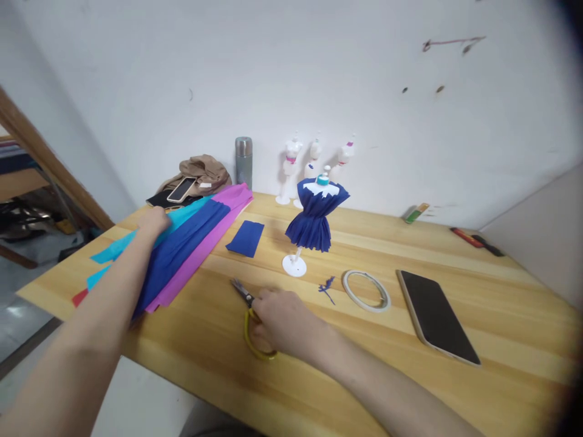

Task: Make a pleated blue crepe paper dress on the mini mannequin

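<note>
My right hand [286, 321] is closed around the yellow handles of a pair of scissors [243, 292], whose blades point away to the left over the table. On the stack of coloured crepe paper, my left hand [155, 222] is closed at the turquoise sheet [184, 212]; its fingertips are hidden. Dark blue [186, 240] and pink crepe paper [234, 195] lie beside it. A small mannequin [295, 264] stands upright behind my right hand, wearing a pleated dark blue paper dress [314, 209] over white paper. A cut blue piece [246, 237] lies flat between the stack and the mannequin.
Bare mannequins [292, 161] and a thermos [243, 161] stand by the wall. Right of centre lie blue scraps [327, 287], a tape roll [347, 291] and a tablet [437, 315]. A phone [181, 190] rests near a brown cloth [207, 172]. A red-and-black tool [469, 238] lies far right.
</note>
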Action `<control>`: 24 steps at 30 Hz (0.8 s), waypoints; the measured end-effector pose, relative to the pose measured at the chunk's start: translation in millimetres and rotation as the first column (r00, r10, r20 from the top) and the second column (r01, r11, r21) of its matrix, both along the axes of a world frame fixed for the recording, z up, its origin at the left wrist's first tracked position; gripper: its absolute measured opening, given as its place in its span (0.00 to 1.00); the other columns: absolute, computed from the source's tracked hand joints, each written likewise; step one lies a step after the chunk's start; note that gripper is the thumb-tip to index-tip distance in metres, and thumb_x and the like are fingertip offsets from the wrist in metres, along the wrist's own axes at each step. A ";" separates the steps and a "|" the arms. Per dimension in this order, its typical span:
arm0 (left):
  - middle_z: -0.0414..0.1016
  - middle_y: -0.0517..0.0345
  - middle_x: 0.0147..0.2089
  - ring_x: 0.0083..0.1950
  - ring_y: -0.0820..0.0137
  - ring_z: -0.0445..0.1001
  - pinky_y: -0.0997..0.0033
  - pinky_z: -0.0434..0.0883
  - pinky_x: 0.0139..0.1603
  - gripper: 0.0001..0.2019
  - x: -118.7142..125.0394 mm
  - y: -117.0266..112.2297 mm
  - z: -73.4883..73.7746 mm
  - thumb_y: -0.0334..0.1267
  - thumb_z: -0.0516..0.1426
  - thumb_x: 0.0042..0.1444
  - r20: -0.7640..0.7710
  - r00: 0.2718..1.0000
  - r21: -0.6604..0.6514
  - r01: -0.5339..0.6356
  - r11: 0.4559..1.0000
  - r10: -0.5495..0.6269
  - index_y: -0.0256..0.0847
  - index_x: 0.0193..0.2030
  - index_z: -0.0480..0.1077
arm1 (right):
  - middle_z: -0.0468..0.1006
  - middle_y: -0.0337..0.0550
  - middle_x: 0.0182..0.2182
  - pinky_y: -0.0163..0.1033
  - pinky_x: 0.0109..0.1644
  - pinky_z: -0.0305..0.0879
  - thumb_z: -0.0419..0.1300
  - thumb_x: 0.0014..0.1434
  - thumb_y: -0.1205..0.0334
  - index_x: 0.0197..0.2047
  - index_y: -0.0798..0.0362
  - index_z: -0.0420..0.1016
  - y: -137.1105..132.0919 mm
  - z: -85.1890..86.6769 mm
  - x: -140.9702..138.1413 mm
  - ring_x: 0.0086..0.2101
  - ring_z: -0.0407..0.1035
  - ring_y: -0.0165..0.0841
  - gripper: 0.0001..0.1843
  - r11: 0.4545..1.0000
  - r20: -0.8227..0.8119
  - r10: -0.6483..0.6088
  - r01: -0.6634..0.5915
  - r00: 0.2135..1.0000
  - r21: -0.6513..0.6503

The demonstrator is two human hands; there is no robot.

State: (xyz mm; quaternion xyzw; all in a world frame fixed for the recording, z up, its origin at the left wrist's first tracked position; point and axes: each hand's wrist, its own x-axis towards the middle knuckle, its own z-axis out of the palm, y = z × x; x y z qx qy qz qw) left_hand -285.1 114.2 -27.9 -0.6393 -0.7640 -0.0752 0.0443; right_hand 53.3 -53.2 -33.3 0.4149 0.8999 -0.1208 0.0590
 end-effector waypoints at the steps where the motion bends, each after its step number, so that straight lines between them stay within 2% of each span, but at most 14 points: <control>1: 0.76 0.38 0.32 0.43 0.53 0.76 0.54 0.72 0.44 0.12 4.4 -1.8 4.0 0.34 0.51 0.60 -0.025 0.998 0.002 -0.061 0.998 0.061 0.27 0.32 0.70 | 0.82 0.52 0.39 0.40 0.33 0.64 0.58 0.59 0.64 0.41 0.57 0.80 3.4 -1.0 -3.2 0.36 0.76 0.42 0.10 1.000 0.008 -0.017 0.017 1.000 0.013; 3: 0.77 0.29 0.42 0.47 0.47 0.76 0.53 0.72 0.43 0.12 18.3 -9.7 14.5 0.32 0.50 0.58 -0.075 0.985 0.012 -0.154 0.988 0.154 0.26 0.39 0.72 | 0.81 0.50 0.40 0.41 0.35 0.66 0.58 0.60 0.63 0.42 0.55 0.79 9.3 -4.9 -4.4 0.39 0.76 0.43 0.10 1.000 -0.022 -0.025 0.026 0.999 0.011; 5: 0.77 0.30 0.47 0.50 0.45 0.76 0.52 0.72 0.44 0.16 38.2 -23.5 26.0 0.29 0.46 0.58 -0.154 0.974 0.045 -0.160 0.986 0.165 0.29 0.46 0.73 | 0.81 0.49 0.40 0.41 0.36 0.67 0.58 0.60 0.62 0.41 0.54 0.79 12.8 -9.0 -2.2 0.39 0.76 0.42 0.09 1.000 -0.058 -0.022 0.022 0.998 0.001; 7: 0.77 0.31 0.44 0.48 0.45 0.77 0.53 0.72 0.42 0.18 61.4 -40.6 34.6 0.27 0.44 0.58 -0.216 0.969 0.003 -0.120 0.993 0.118 0.30 0.47 0.73 | 0.81 0.49 0.39 0.41 0.37 0.67 0.59 0.60 0.63 0.40 0.54 0.78 13.5 -11.4 -0.3 0.38 0.76 0.42 0.08 1.000 -0.077 -0.017 0.016 0.997 -0.005; 9: 0.77 0.31 0.44 0.49 0.46 0.77 0.54 0.72 0.43 0.19 84.6 -57.0 37.1 0.27 0.43 0.59 -0.245 0.969 -0.039 -0.040 0.998 0.029 0.30 0.48 0.72 | 0.81 0.50 0.39 0.42 0.37 0.67 0.58 0.60 0.64 0.40 0.55 0.78 12.7 -12.7 -0.1 0.38 0.76 0.43 0.08 1.000 -0.085 -0.013 0.012 0.996 -0.009; 11: 0.78 0.33 0.43 0.48 0.48 0.78 0.56 0.72 0.44 0.18 105.2 -70.1 32.2 0.27 0.44 0.60 -0.246 0.969 -0.072 -0.003 0.997 -0.015 0.30 0.47 0.72 | 0.81 0.52 0.40 0.43 0.37 0.67 0.58 0.60 0.64 0.40 0.56 0.77 11.6 -13.7 -1.1 0.38 0.76 0.44 0.08 1.000 -0.087 -0.015 0.014 0.996 -0.012; 14: 0.78 0.35 0.42 0.46 0.48 0.79 0.56 0.72 0.41 0.18 128.9 -84.1 14.6 0.25 0.42 0.61 -0.220 0.972 -0.126 0.059 0.990 -0.086 0.31 0.49 0.71 | 0.80 0.53 0.41 0.43 0.37 0.67 0.58 0.60 0.65 0.42 0.56 0.77 11.0 -16.0 -2.3 0.39 0.76 0.45 0.09 1.000 -0.075 -0.014 0.013 0.997 -0.010; 19: 0.80 0.40 0.40 0.43 0.51 0.79 0.61 0.71 0.39 0.15 150.8 -99.3 -16.6 0.27 0.46 0.62 -0.166 0.972 -0.163 0.138 0.977 -0.165 0.35 0.43 0.75 | 0.80 0.53 0.41 0.44 0.39 0.69 0.57 0.61 0.65 0.43 0.56 0.76 11.1 -20.3 -1.7 0.40 0.76 0.45 0.10 1.000 -0.076 0.006 -0.005 0.997 0.009; 21: 0.80 0.41 0.39 0.43 0.51 0.79 0.62 0.71 0.39 0.14 154.1 -102.7 -21.7 0.27 0.48 0.61 -0.161 0.969 -0.178 0.157 0.971 -0.187 0.35 0.42 0.76 | 0.80 0.53 0.41 0.45 0.39 0.69 0.56 0.61 0.64 0.44 0.56 0.76 11.1 -21.6 -1.6 0.40 0.75 0.45 0.10 1.000 -0.073 0.007 -0.006 0.997 0.015; 24: 0.79 0.41 0.41 0.44 0.51 0.79 0.62 0.71 0.39 0.14 155.1 -105.8 -19.3 0.27 0.48 0.62 -0.166 0.962 -0.189 0.186 0.964 -0.218 0.35 0.43 0.76 | 0.80 0.53 0.41 0.45 0.39 0.69 0.56 0.62 0.62 0.44 0.56 0.76 10.9 -22.1 -2.0 0.39 0.75 0.45 0.11 1.000 -0.073 -0.001 0.002 0.997 0.016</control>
